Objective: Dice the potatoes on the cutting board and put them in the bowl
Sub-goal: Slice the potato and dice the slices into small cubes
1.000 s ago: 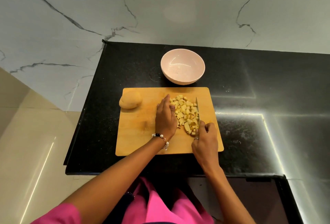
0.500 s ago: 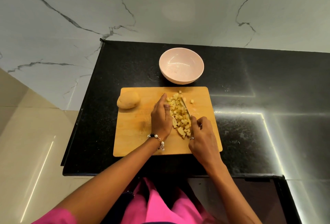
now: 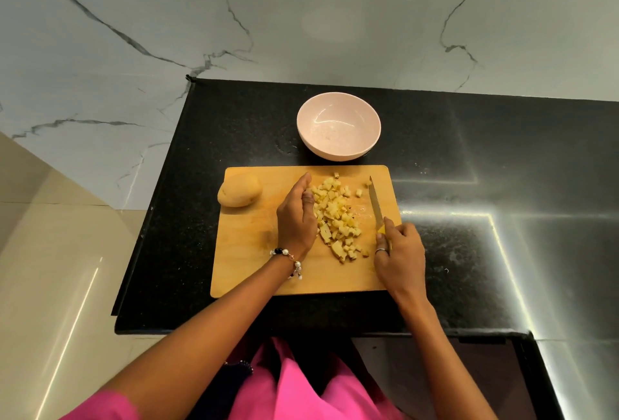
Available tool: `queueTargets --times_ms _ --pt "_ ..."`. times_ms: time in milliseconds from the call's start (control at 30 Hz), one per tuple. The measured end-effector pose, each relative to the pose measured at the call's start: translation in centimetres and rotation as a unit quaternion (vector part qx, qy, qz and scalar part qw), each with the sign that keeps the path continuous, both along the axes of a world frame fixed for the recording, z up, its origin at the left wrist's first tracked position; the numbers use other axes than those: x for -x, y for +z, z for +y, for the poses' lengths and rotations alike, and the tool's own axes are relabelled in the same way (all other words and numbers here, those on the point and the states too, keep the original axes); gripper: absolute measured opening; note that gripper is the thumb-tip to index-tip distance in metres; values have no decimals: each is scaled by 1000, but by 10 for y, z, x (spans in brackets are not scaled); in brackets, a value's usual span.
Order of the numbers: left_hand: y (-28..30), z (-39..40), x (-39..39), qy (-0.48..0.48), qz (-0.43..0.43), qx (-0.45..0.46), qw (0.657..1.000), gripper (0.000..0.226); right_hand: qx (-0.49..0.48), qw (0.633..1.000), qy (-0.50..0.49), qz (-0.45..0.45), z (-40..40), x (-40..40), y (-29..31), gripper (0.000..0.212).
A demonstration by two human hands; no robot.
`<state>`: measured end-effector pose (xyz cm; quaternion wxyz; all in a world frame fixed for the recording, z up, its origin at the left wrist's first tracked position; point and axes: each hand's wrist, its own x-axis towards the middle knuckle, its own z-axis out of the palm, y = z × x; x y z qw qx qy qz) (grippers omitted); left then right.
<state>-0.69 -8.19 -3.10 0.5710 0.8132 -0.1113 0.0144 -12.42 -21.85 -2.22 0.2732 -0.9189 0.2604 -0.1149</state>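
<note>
A heap of pale diced potato (image 3: 336,218) lies on the wooden cutting board (image 3: 254,268) between the two hands, its long axis running from the person toward the empty pink bowl (image 3: 338,129) just beyond the board's far edge. The left hand (image 3: 296,218), fingers loosely cupped, touches the heap's left side; the right hand (image 3: 398,252) grips a yellow-handled knife (image 3: 375,203), blade pointing away, just right of the cubes. One whole smooth-skinned potato (image 3: 238,190) waits at the board's far left corner on the black speckled worktop (image 3: 469,151).
</note>
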Motion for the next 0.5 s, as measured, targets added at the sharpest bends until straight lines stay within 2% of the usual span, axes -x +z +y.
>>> queueTargets --times_ms 167,267,367,433,500 --pt "-2 1 -6 -7 -7 0 1000 44 -14 1000 -6 11 1 9 -7 43" --pt "-4 2 -7 -14 2 0 1000 44 9 999 -30 31 0 10 -8 42" --pt "-2 2 -8 -17 7 6 1000 45 72 995 -55 45 1 4 -2 37" --pt "1 2 -9 -15 6 10 1000 47 69 997 -42 -21 6 -6 7 35" --pt "3 1 -10 -13 15 20 1000 51 26 996 9 -88 10 -26 16 36"
